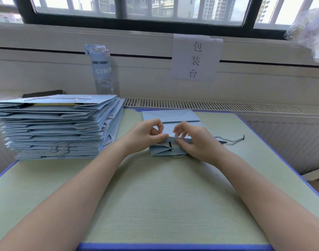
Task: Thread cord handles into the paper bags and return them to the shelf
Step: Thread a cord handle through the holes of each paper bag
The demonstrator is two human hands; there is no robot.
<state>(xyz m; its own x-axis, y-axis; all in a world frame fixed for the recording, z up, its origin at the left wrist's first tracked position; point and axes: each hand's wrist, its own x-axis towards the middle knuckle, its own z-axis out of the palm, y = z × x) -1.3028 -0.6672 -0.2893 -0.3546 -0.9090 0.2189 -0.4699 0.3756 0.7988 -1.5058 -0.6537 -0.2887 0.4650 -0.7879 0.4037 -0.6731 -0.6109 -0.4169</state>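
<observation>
Pinching rim of bag, lying flat on table, with left hand; nipping same rim with right hand, beside black tip; leaving cord trailing rightward. Probably risking: tearing paper by tugging; letting tip slip back by slackening.

— Anything readable?
— A paper sign taped below the window: 包装台, written top to bottom.
— And the water bottle?
— "CINN" on its blue band (white letters, cut off at the edge).
</observation>
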